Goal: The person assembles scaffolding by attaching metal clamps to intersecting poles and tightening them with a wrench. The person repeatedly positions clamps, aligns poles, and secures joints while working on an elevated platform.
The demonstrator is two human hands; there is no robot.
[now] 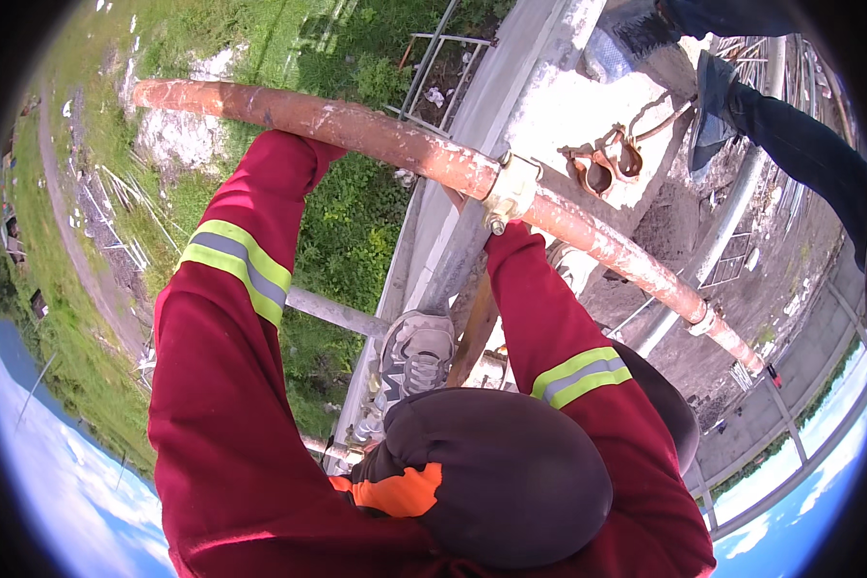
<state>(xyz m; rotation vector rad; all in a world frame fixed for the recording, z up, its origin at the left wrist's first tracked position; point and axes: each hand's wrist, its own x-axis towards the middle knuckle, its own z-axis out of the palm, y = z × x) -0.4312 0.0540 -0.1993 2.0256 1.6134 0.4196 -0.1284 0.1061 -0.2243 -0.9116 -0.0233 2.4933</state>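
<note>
A long rusty orange-red pipe (356, 130) runs slantwise in front of me, from upper left to lower right. A pale metal clamp (512, 190) joins it near the middle, and a second clamp (705, 320) sits farther down. My left arm, in a dark red sleeve (250, 226) with a reflective band, reaches under the pipe's left part; that hand is hidden behind it. My right sleeve (539, 289) ends just below the middle clamp, against the pipe, and the fingers there are hidden too. Both hands appear to be at the pipe.
Two rusty clamp rings (607, 166) lie on the sunlit ledge. Another person's leg in dark trousers (804, 140) and a shoe (713, 116) are at upper right. My grey shoe (419, 352) rests beside a concrete beam (482, 116); grass lies far below. Grey metal tubes (742, 212) cross the right.
</note>
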